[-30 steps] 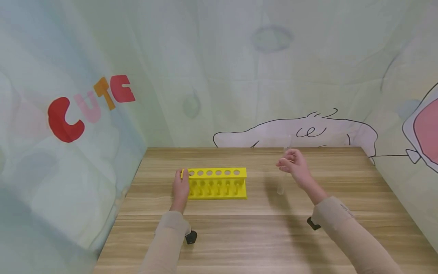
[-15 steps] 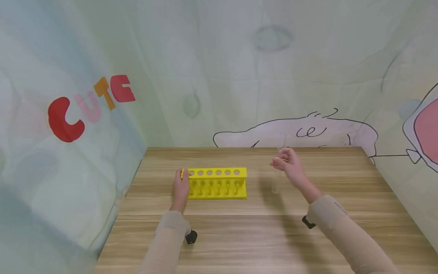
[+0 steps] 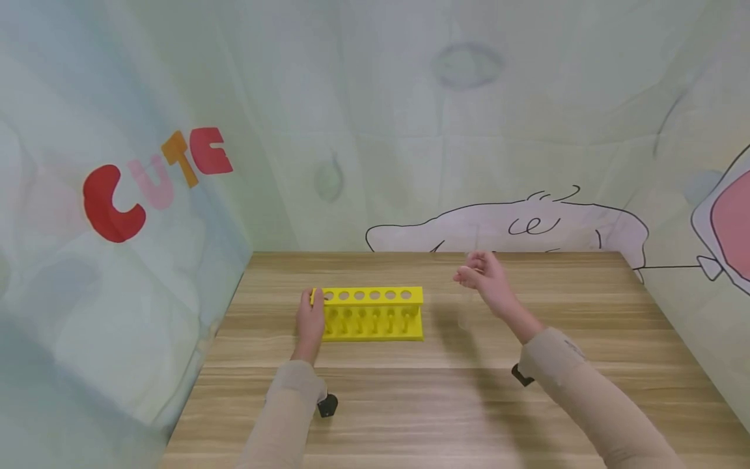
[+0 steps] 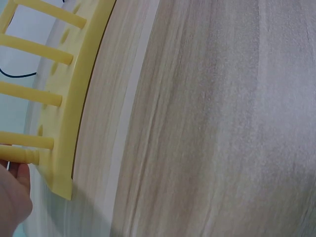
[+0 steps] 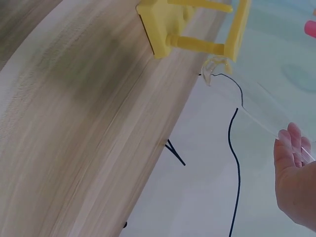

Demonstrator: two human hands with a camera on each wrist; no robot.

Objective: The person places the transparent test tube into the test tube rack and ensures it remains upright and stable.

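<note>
Two hands, one rack, one tube: the left hand (image 3: 310, 319) grips the end of the yellow rack (image 3: 372, 303), thumb over the near side; the right hand (image 3: 489, 283) holds the clear tube (image 5: 249, 98) pinched between thumb and fingers; the rack stands on the wooden surface (image 3: 398, 404), reaching from the left fingers toward the right ones and ending well short of them; the tube runs through the right fingers, one end rising above them, the other hanging below; six holes line the rack's top in the head view, the one nearest the left fingers partly covered by the thumb; the tube is faint there, while the right wrist view shows its lower end clearly, near the rack's end post (image 5: 197, 45), though whether they touch I cannot tell; the left wrist view gives four thin pegs (image 4: 34, 94) and a thicker post (image 4: 19, 154) beside the left fingers, and does not take in the tube; only the head view has both sleeves (image 3: 295, 384), two black cameras (image 3: 328, 406) at the wrists, nearer the wearer than the fingers, and four letters (image 3: 114, 205) on the backdrop (image 3: 351, 98), far left of the fingers.
</note>
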